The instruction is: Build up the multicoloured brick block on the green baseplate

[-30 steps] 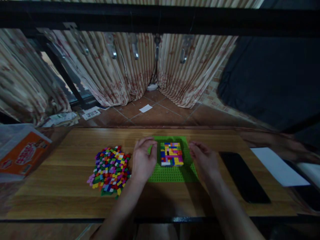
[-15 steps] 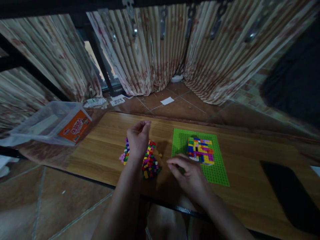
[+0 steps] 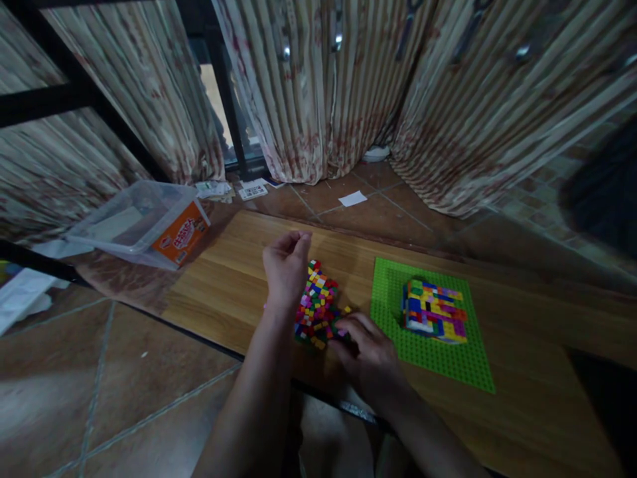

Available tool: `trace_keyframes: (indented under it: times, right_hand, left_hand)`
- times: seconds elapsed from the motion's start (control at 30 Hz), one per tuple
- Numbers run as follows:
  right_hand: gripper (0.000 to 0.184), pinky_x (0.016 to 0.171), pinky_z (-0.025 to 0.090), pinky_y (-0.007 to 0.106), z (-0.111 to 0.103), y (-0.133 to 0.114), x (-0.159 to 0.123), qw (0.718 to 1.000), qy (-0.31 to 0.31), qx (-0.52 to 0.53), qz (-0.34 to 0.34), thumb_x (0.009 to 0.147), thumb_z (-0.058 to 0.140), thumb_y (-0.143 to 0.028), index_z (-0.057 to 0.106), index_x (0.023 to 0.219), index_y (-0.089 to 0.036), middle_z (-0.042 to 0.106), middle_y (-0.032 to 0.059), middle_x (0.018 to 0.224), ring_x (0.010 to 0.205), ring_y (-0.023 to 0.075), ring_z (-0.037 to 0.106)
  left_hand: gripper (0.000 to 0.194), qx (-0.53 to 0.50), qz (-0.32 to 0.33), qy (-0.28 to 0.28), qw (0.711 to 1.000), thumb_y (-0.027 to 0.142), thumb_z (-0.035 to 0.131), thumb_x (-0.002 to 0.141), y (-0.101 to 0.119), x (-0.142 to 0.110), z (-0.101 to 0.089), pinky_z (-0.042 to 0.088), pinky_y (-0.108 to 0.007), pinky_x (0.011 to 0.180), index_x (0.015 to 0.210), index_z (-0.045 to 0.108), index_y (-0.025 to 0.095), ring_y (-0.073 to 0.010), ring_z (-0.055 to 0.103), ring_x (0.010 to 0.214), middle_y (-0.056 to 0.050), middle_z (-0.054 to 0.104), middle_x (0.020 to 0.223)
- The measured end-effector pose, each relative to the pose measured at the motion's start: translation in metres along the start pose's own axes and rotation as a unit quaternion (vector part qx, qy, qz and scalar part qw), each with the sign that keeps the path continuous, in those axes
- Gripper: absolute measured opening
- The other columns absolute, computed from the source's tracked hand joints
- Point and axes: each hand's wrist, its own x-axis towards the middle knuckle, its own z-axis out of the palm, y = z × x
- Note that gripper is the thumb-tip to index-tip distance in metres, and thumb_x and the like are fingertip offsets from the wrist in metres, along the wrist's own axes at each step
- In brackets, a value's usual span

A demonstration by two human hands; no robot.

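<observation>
My left hand (image 3: 287,269) hovers above the far left part of a pile of small toy bricks (image 3: 318,299). Its thumb and fingertips are pressed together; whatever they may pinch is too small to make out. At the pile's near right edge, my right hand (image 3: 367,355) reaches in with thumb and index finger apart around a few bricks. To the right lies a green studded baseplate (image 3: 432,368), and on it stands a multicoloured block (image 3: 435,311) built of bricks. My left hand and wrist hide part of the pile.
A clear plastic box (image 3: 144,212) with an orange label stands beyond the wooden table's (image 3: 219,285) left end. A dark flat object (image 3: 604,392) lies at the table's right. Papers (image 3: 253,190) lie on the floor by the curtains (image 3: 308,99).
My view has swung left. Both hands have left the sides of the built block; the left is over the loose bricks, and the right has come down to the pile's edge, its fingers parting.
</observation>
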Motion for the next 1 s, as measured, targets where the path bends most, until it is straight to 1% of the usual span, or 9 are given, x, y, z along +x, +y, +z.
trace_keyframes:
  times: [0.1, 0.17, 0.33, 0.4, 0.6, 0.77, 0.83, 0.93, 1.0]
  right_hand:
    - [0.012, 0.077, 0.052, 0.031, -0.004, 0.008, 0.009, 0.999, 0.02, 0.008, 0.027, 0.085, 0.057, -0.019, 0.064, 0.094, -0.023, 0.064, 0.0051, 0.098, 0.085, 0.0184, 0.063]
    - [0.013, 0.078, 0.052, 0.03, -0.007, 0.012, 0.015, 0.998, 0.044, 0.006, 0.033, 0.086, 0.056, -0.019, 0.064, 0.095, -0.022, 0.064, 0.0056, 0.1, 0.085, 0.0182, 0.064]
    - [0.012, 0.08, 0.052, 0.031, -0.008, 0.014, 0.023, 0.995, 0.099, -0.009, 0.022, 0.088, 0.055, -0.022, 0.066, 0.094, -0.021, 0.064, 0.0058, 0.098, 0.087, 0.0184, 0.064]
    - [0.013, 0.081, 0.052, 0.031, -0.009, 0.014, 0.023, 0.994, 0.107, -0.013, 0.015, 0.089, 0.054, -0.021, 0.066, 0.093, -0.021, 0.064, 0.0055, 0.097, 0.089, 0.0183, 0.064]
    - [0.017, 0.085, 0.05, 0.033, -0.014, 0.017, 0.021, 0.994, 0.099, -0.041, 0.015, 0.09, 0.052, -0.019, 0.067, 0.098, -0.02, 0.063, 0.0067, 0.1, 0.093, 0.0195, 0.062]
    - [0.022, 0.088, 0.049, 0.037, -0.008, 0.016, 0.026, 0.995, 0.053, -0.087, -0.011, 0.088, 0.055, -0.021, 0.068, 0.105, -0.019, 0.062, 0.0093, 0.108, 0.101, 0.0238, 0.058]
    - [0.022, 0.087, 0.049, 0.038, -0.005, 0.014, 0.028, 0.994, 0.042, -0.098, -0.012, 0.087, 0.055, -0.02, 0.069, 0.103, -0.019, 0.062, 0.0095, 0.107, 0.1, 0.0243, 0.058]
    - [0.018, 0.085, 0.049, 0.037, -0.004, 0.014, 0.029, 0.994, 0.046, -0.096, 0.004, 0.087, 0.054, -0.019, 0.07, 0.094, -0.019, 0.063, 0.0084, 0.099, 0.095, 0.023, 0.059]
    - [0.017, 0.084, 0.049, 0.036, -0.006, 0.014, 0.029, 0.995, 0.053, -0.084, 0.013, 0.087, 0.053, -0.017, 0.069, 0.091, -0.019, 0.063, 0.0073, 0.095, 0.091, 0.0213, 0.059]
  left_hand:
    - [0.011, 0.0, -0.002, 0.004, 1.0, 0.022, 0.064, 0.073, 0.001, 0.001, -0.005, 0.038, -0.019, 0.059, 0.072, 0.07, 0.013, -0.0086, 0.049, 0.061, 0.002, 0.06, 0.063]
    - [0.01, -0.003, -0.003, 0.002, 1.0, 0.021, 0.063, 0.073, 0.002, 0.002, -0.007, 0.036, -0.019, 0.057, 0.072, 0.07, 0.013, -0.0083, 0.047, 0.06, 0.002, 0.059, 0.062]
    - [0.01, 0.007, -0.005, 0.002, 1.0, 0.021, 0.063, 0.074, 0.003, 0.003, -0.01, 0.035, -0.019, 0.055, 0.07, 0.069, 0.014, -0.008, 0.046, 0.058, 0.003, 0.056, 0.059]
    - [0.011, 0.002, -0.004, 0.0, 1.0, 0.021, 0.063, 0.074, 0.003, 0.004, -0.011, 0.036, -0.019, 0.056, 0.068, 0.068, 0.014, -0.008, 0.046, 0.058, 0.003, 0.056, 0.059]
    - [0.01, -0.003, -0.011, -0.002, 1.0, 0.02, 0.063, 0.074, 0.004, 0.004, -0.013, 0.037, -0.019, 0.057, 0.069, 0.069, 0.014, -0.0078, 0.047, 0.058, 0.003, 0.058, 0.06]
    - [0.01, -0.022, -0.018, -0.02, 0.999, 0.019, 0.063, 0.074, 0.005, 0.001, -0.01, 0.036, -0.019, 0.057, 0.067, 0.068, 0.013, -0.0071, 0.046, 0.058, 0.003, 0.058, 0.06]
    - [0.01, -0.024, -0.023, -0.024, 0.999, 0.019, 0.064, 0.074, 0.004, 0.001, -0.009, 0.036, -0.019, 0.057, 0.067, 0.068, 0.013, -0.0075, 0.047, 0.058, 0.003, 0.058, 0.06]
    - [0.01, -0.028, -0.026, -0.023, 0.999, 0.021, 0.065, 0.073, 0.003, 0.001, -0.008, 0.037, -0.019, 0.058, 0.068, 0.069, 0.013, -0.0081, 0.048, 0.059, 0.003, 0.058, 0.06]
    - [0.01, -0.029, -0.025, -0.023, 0.999, 0.022, 0.065, 0.073, 0.002, 0.002, -0.009, 0.037, -0.019, 0.058, 0.069, 0.069, 0.013, -0.0083, 0.048, 0.059, 0.003, 0.058, 0.06]
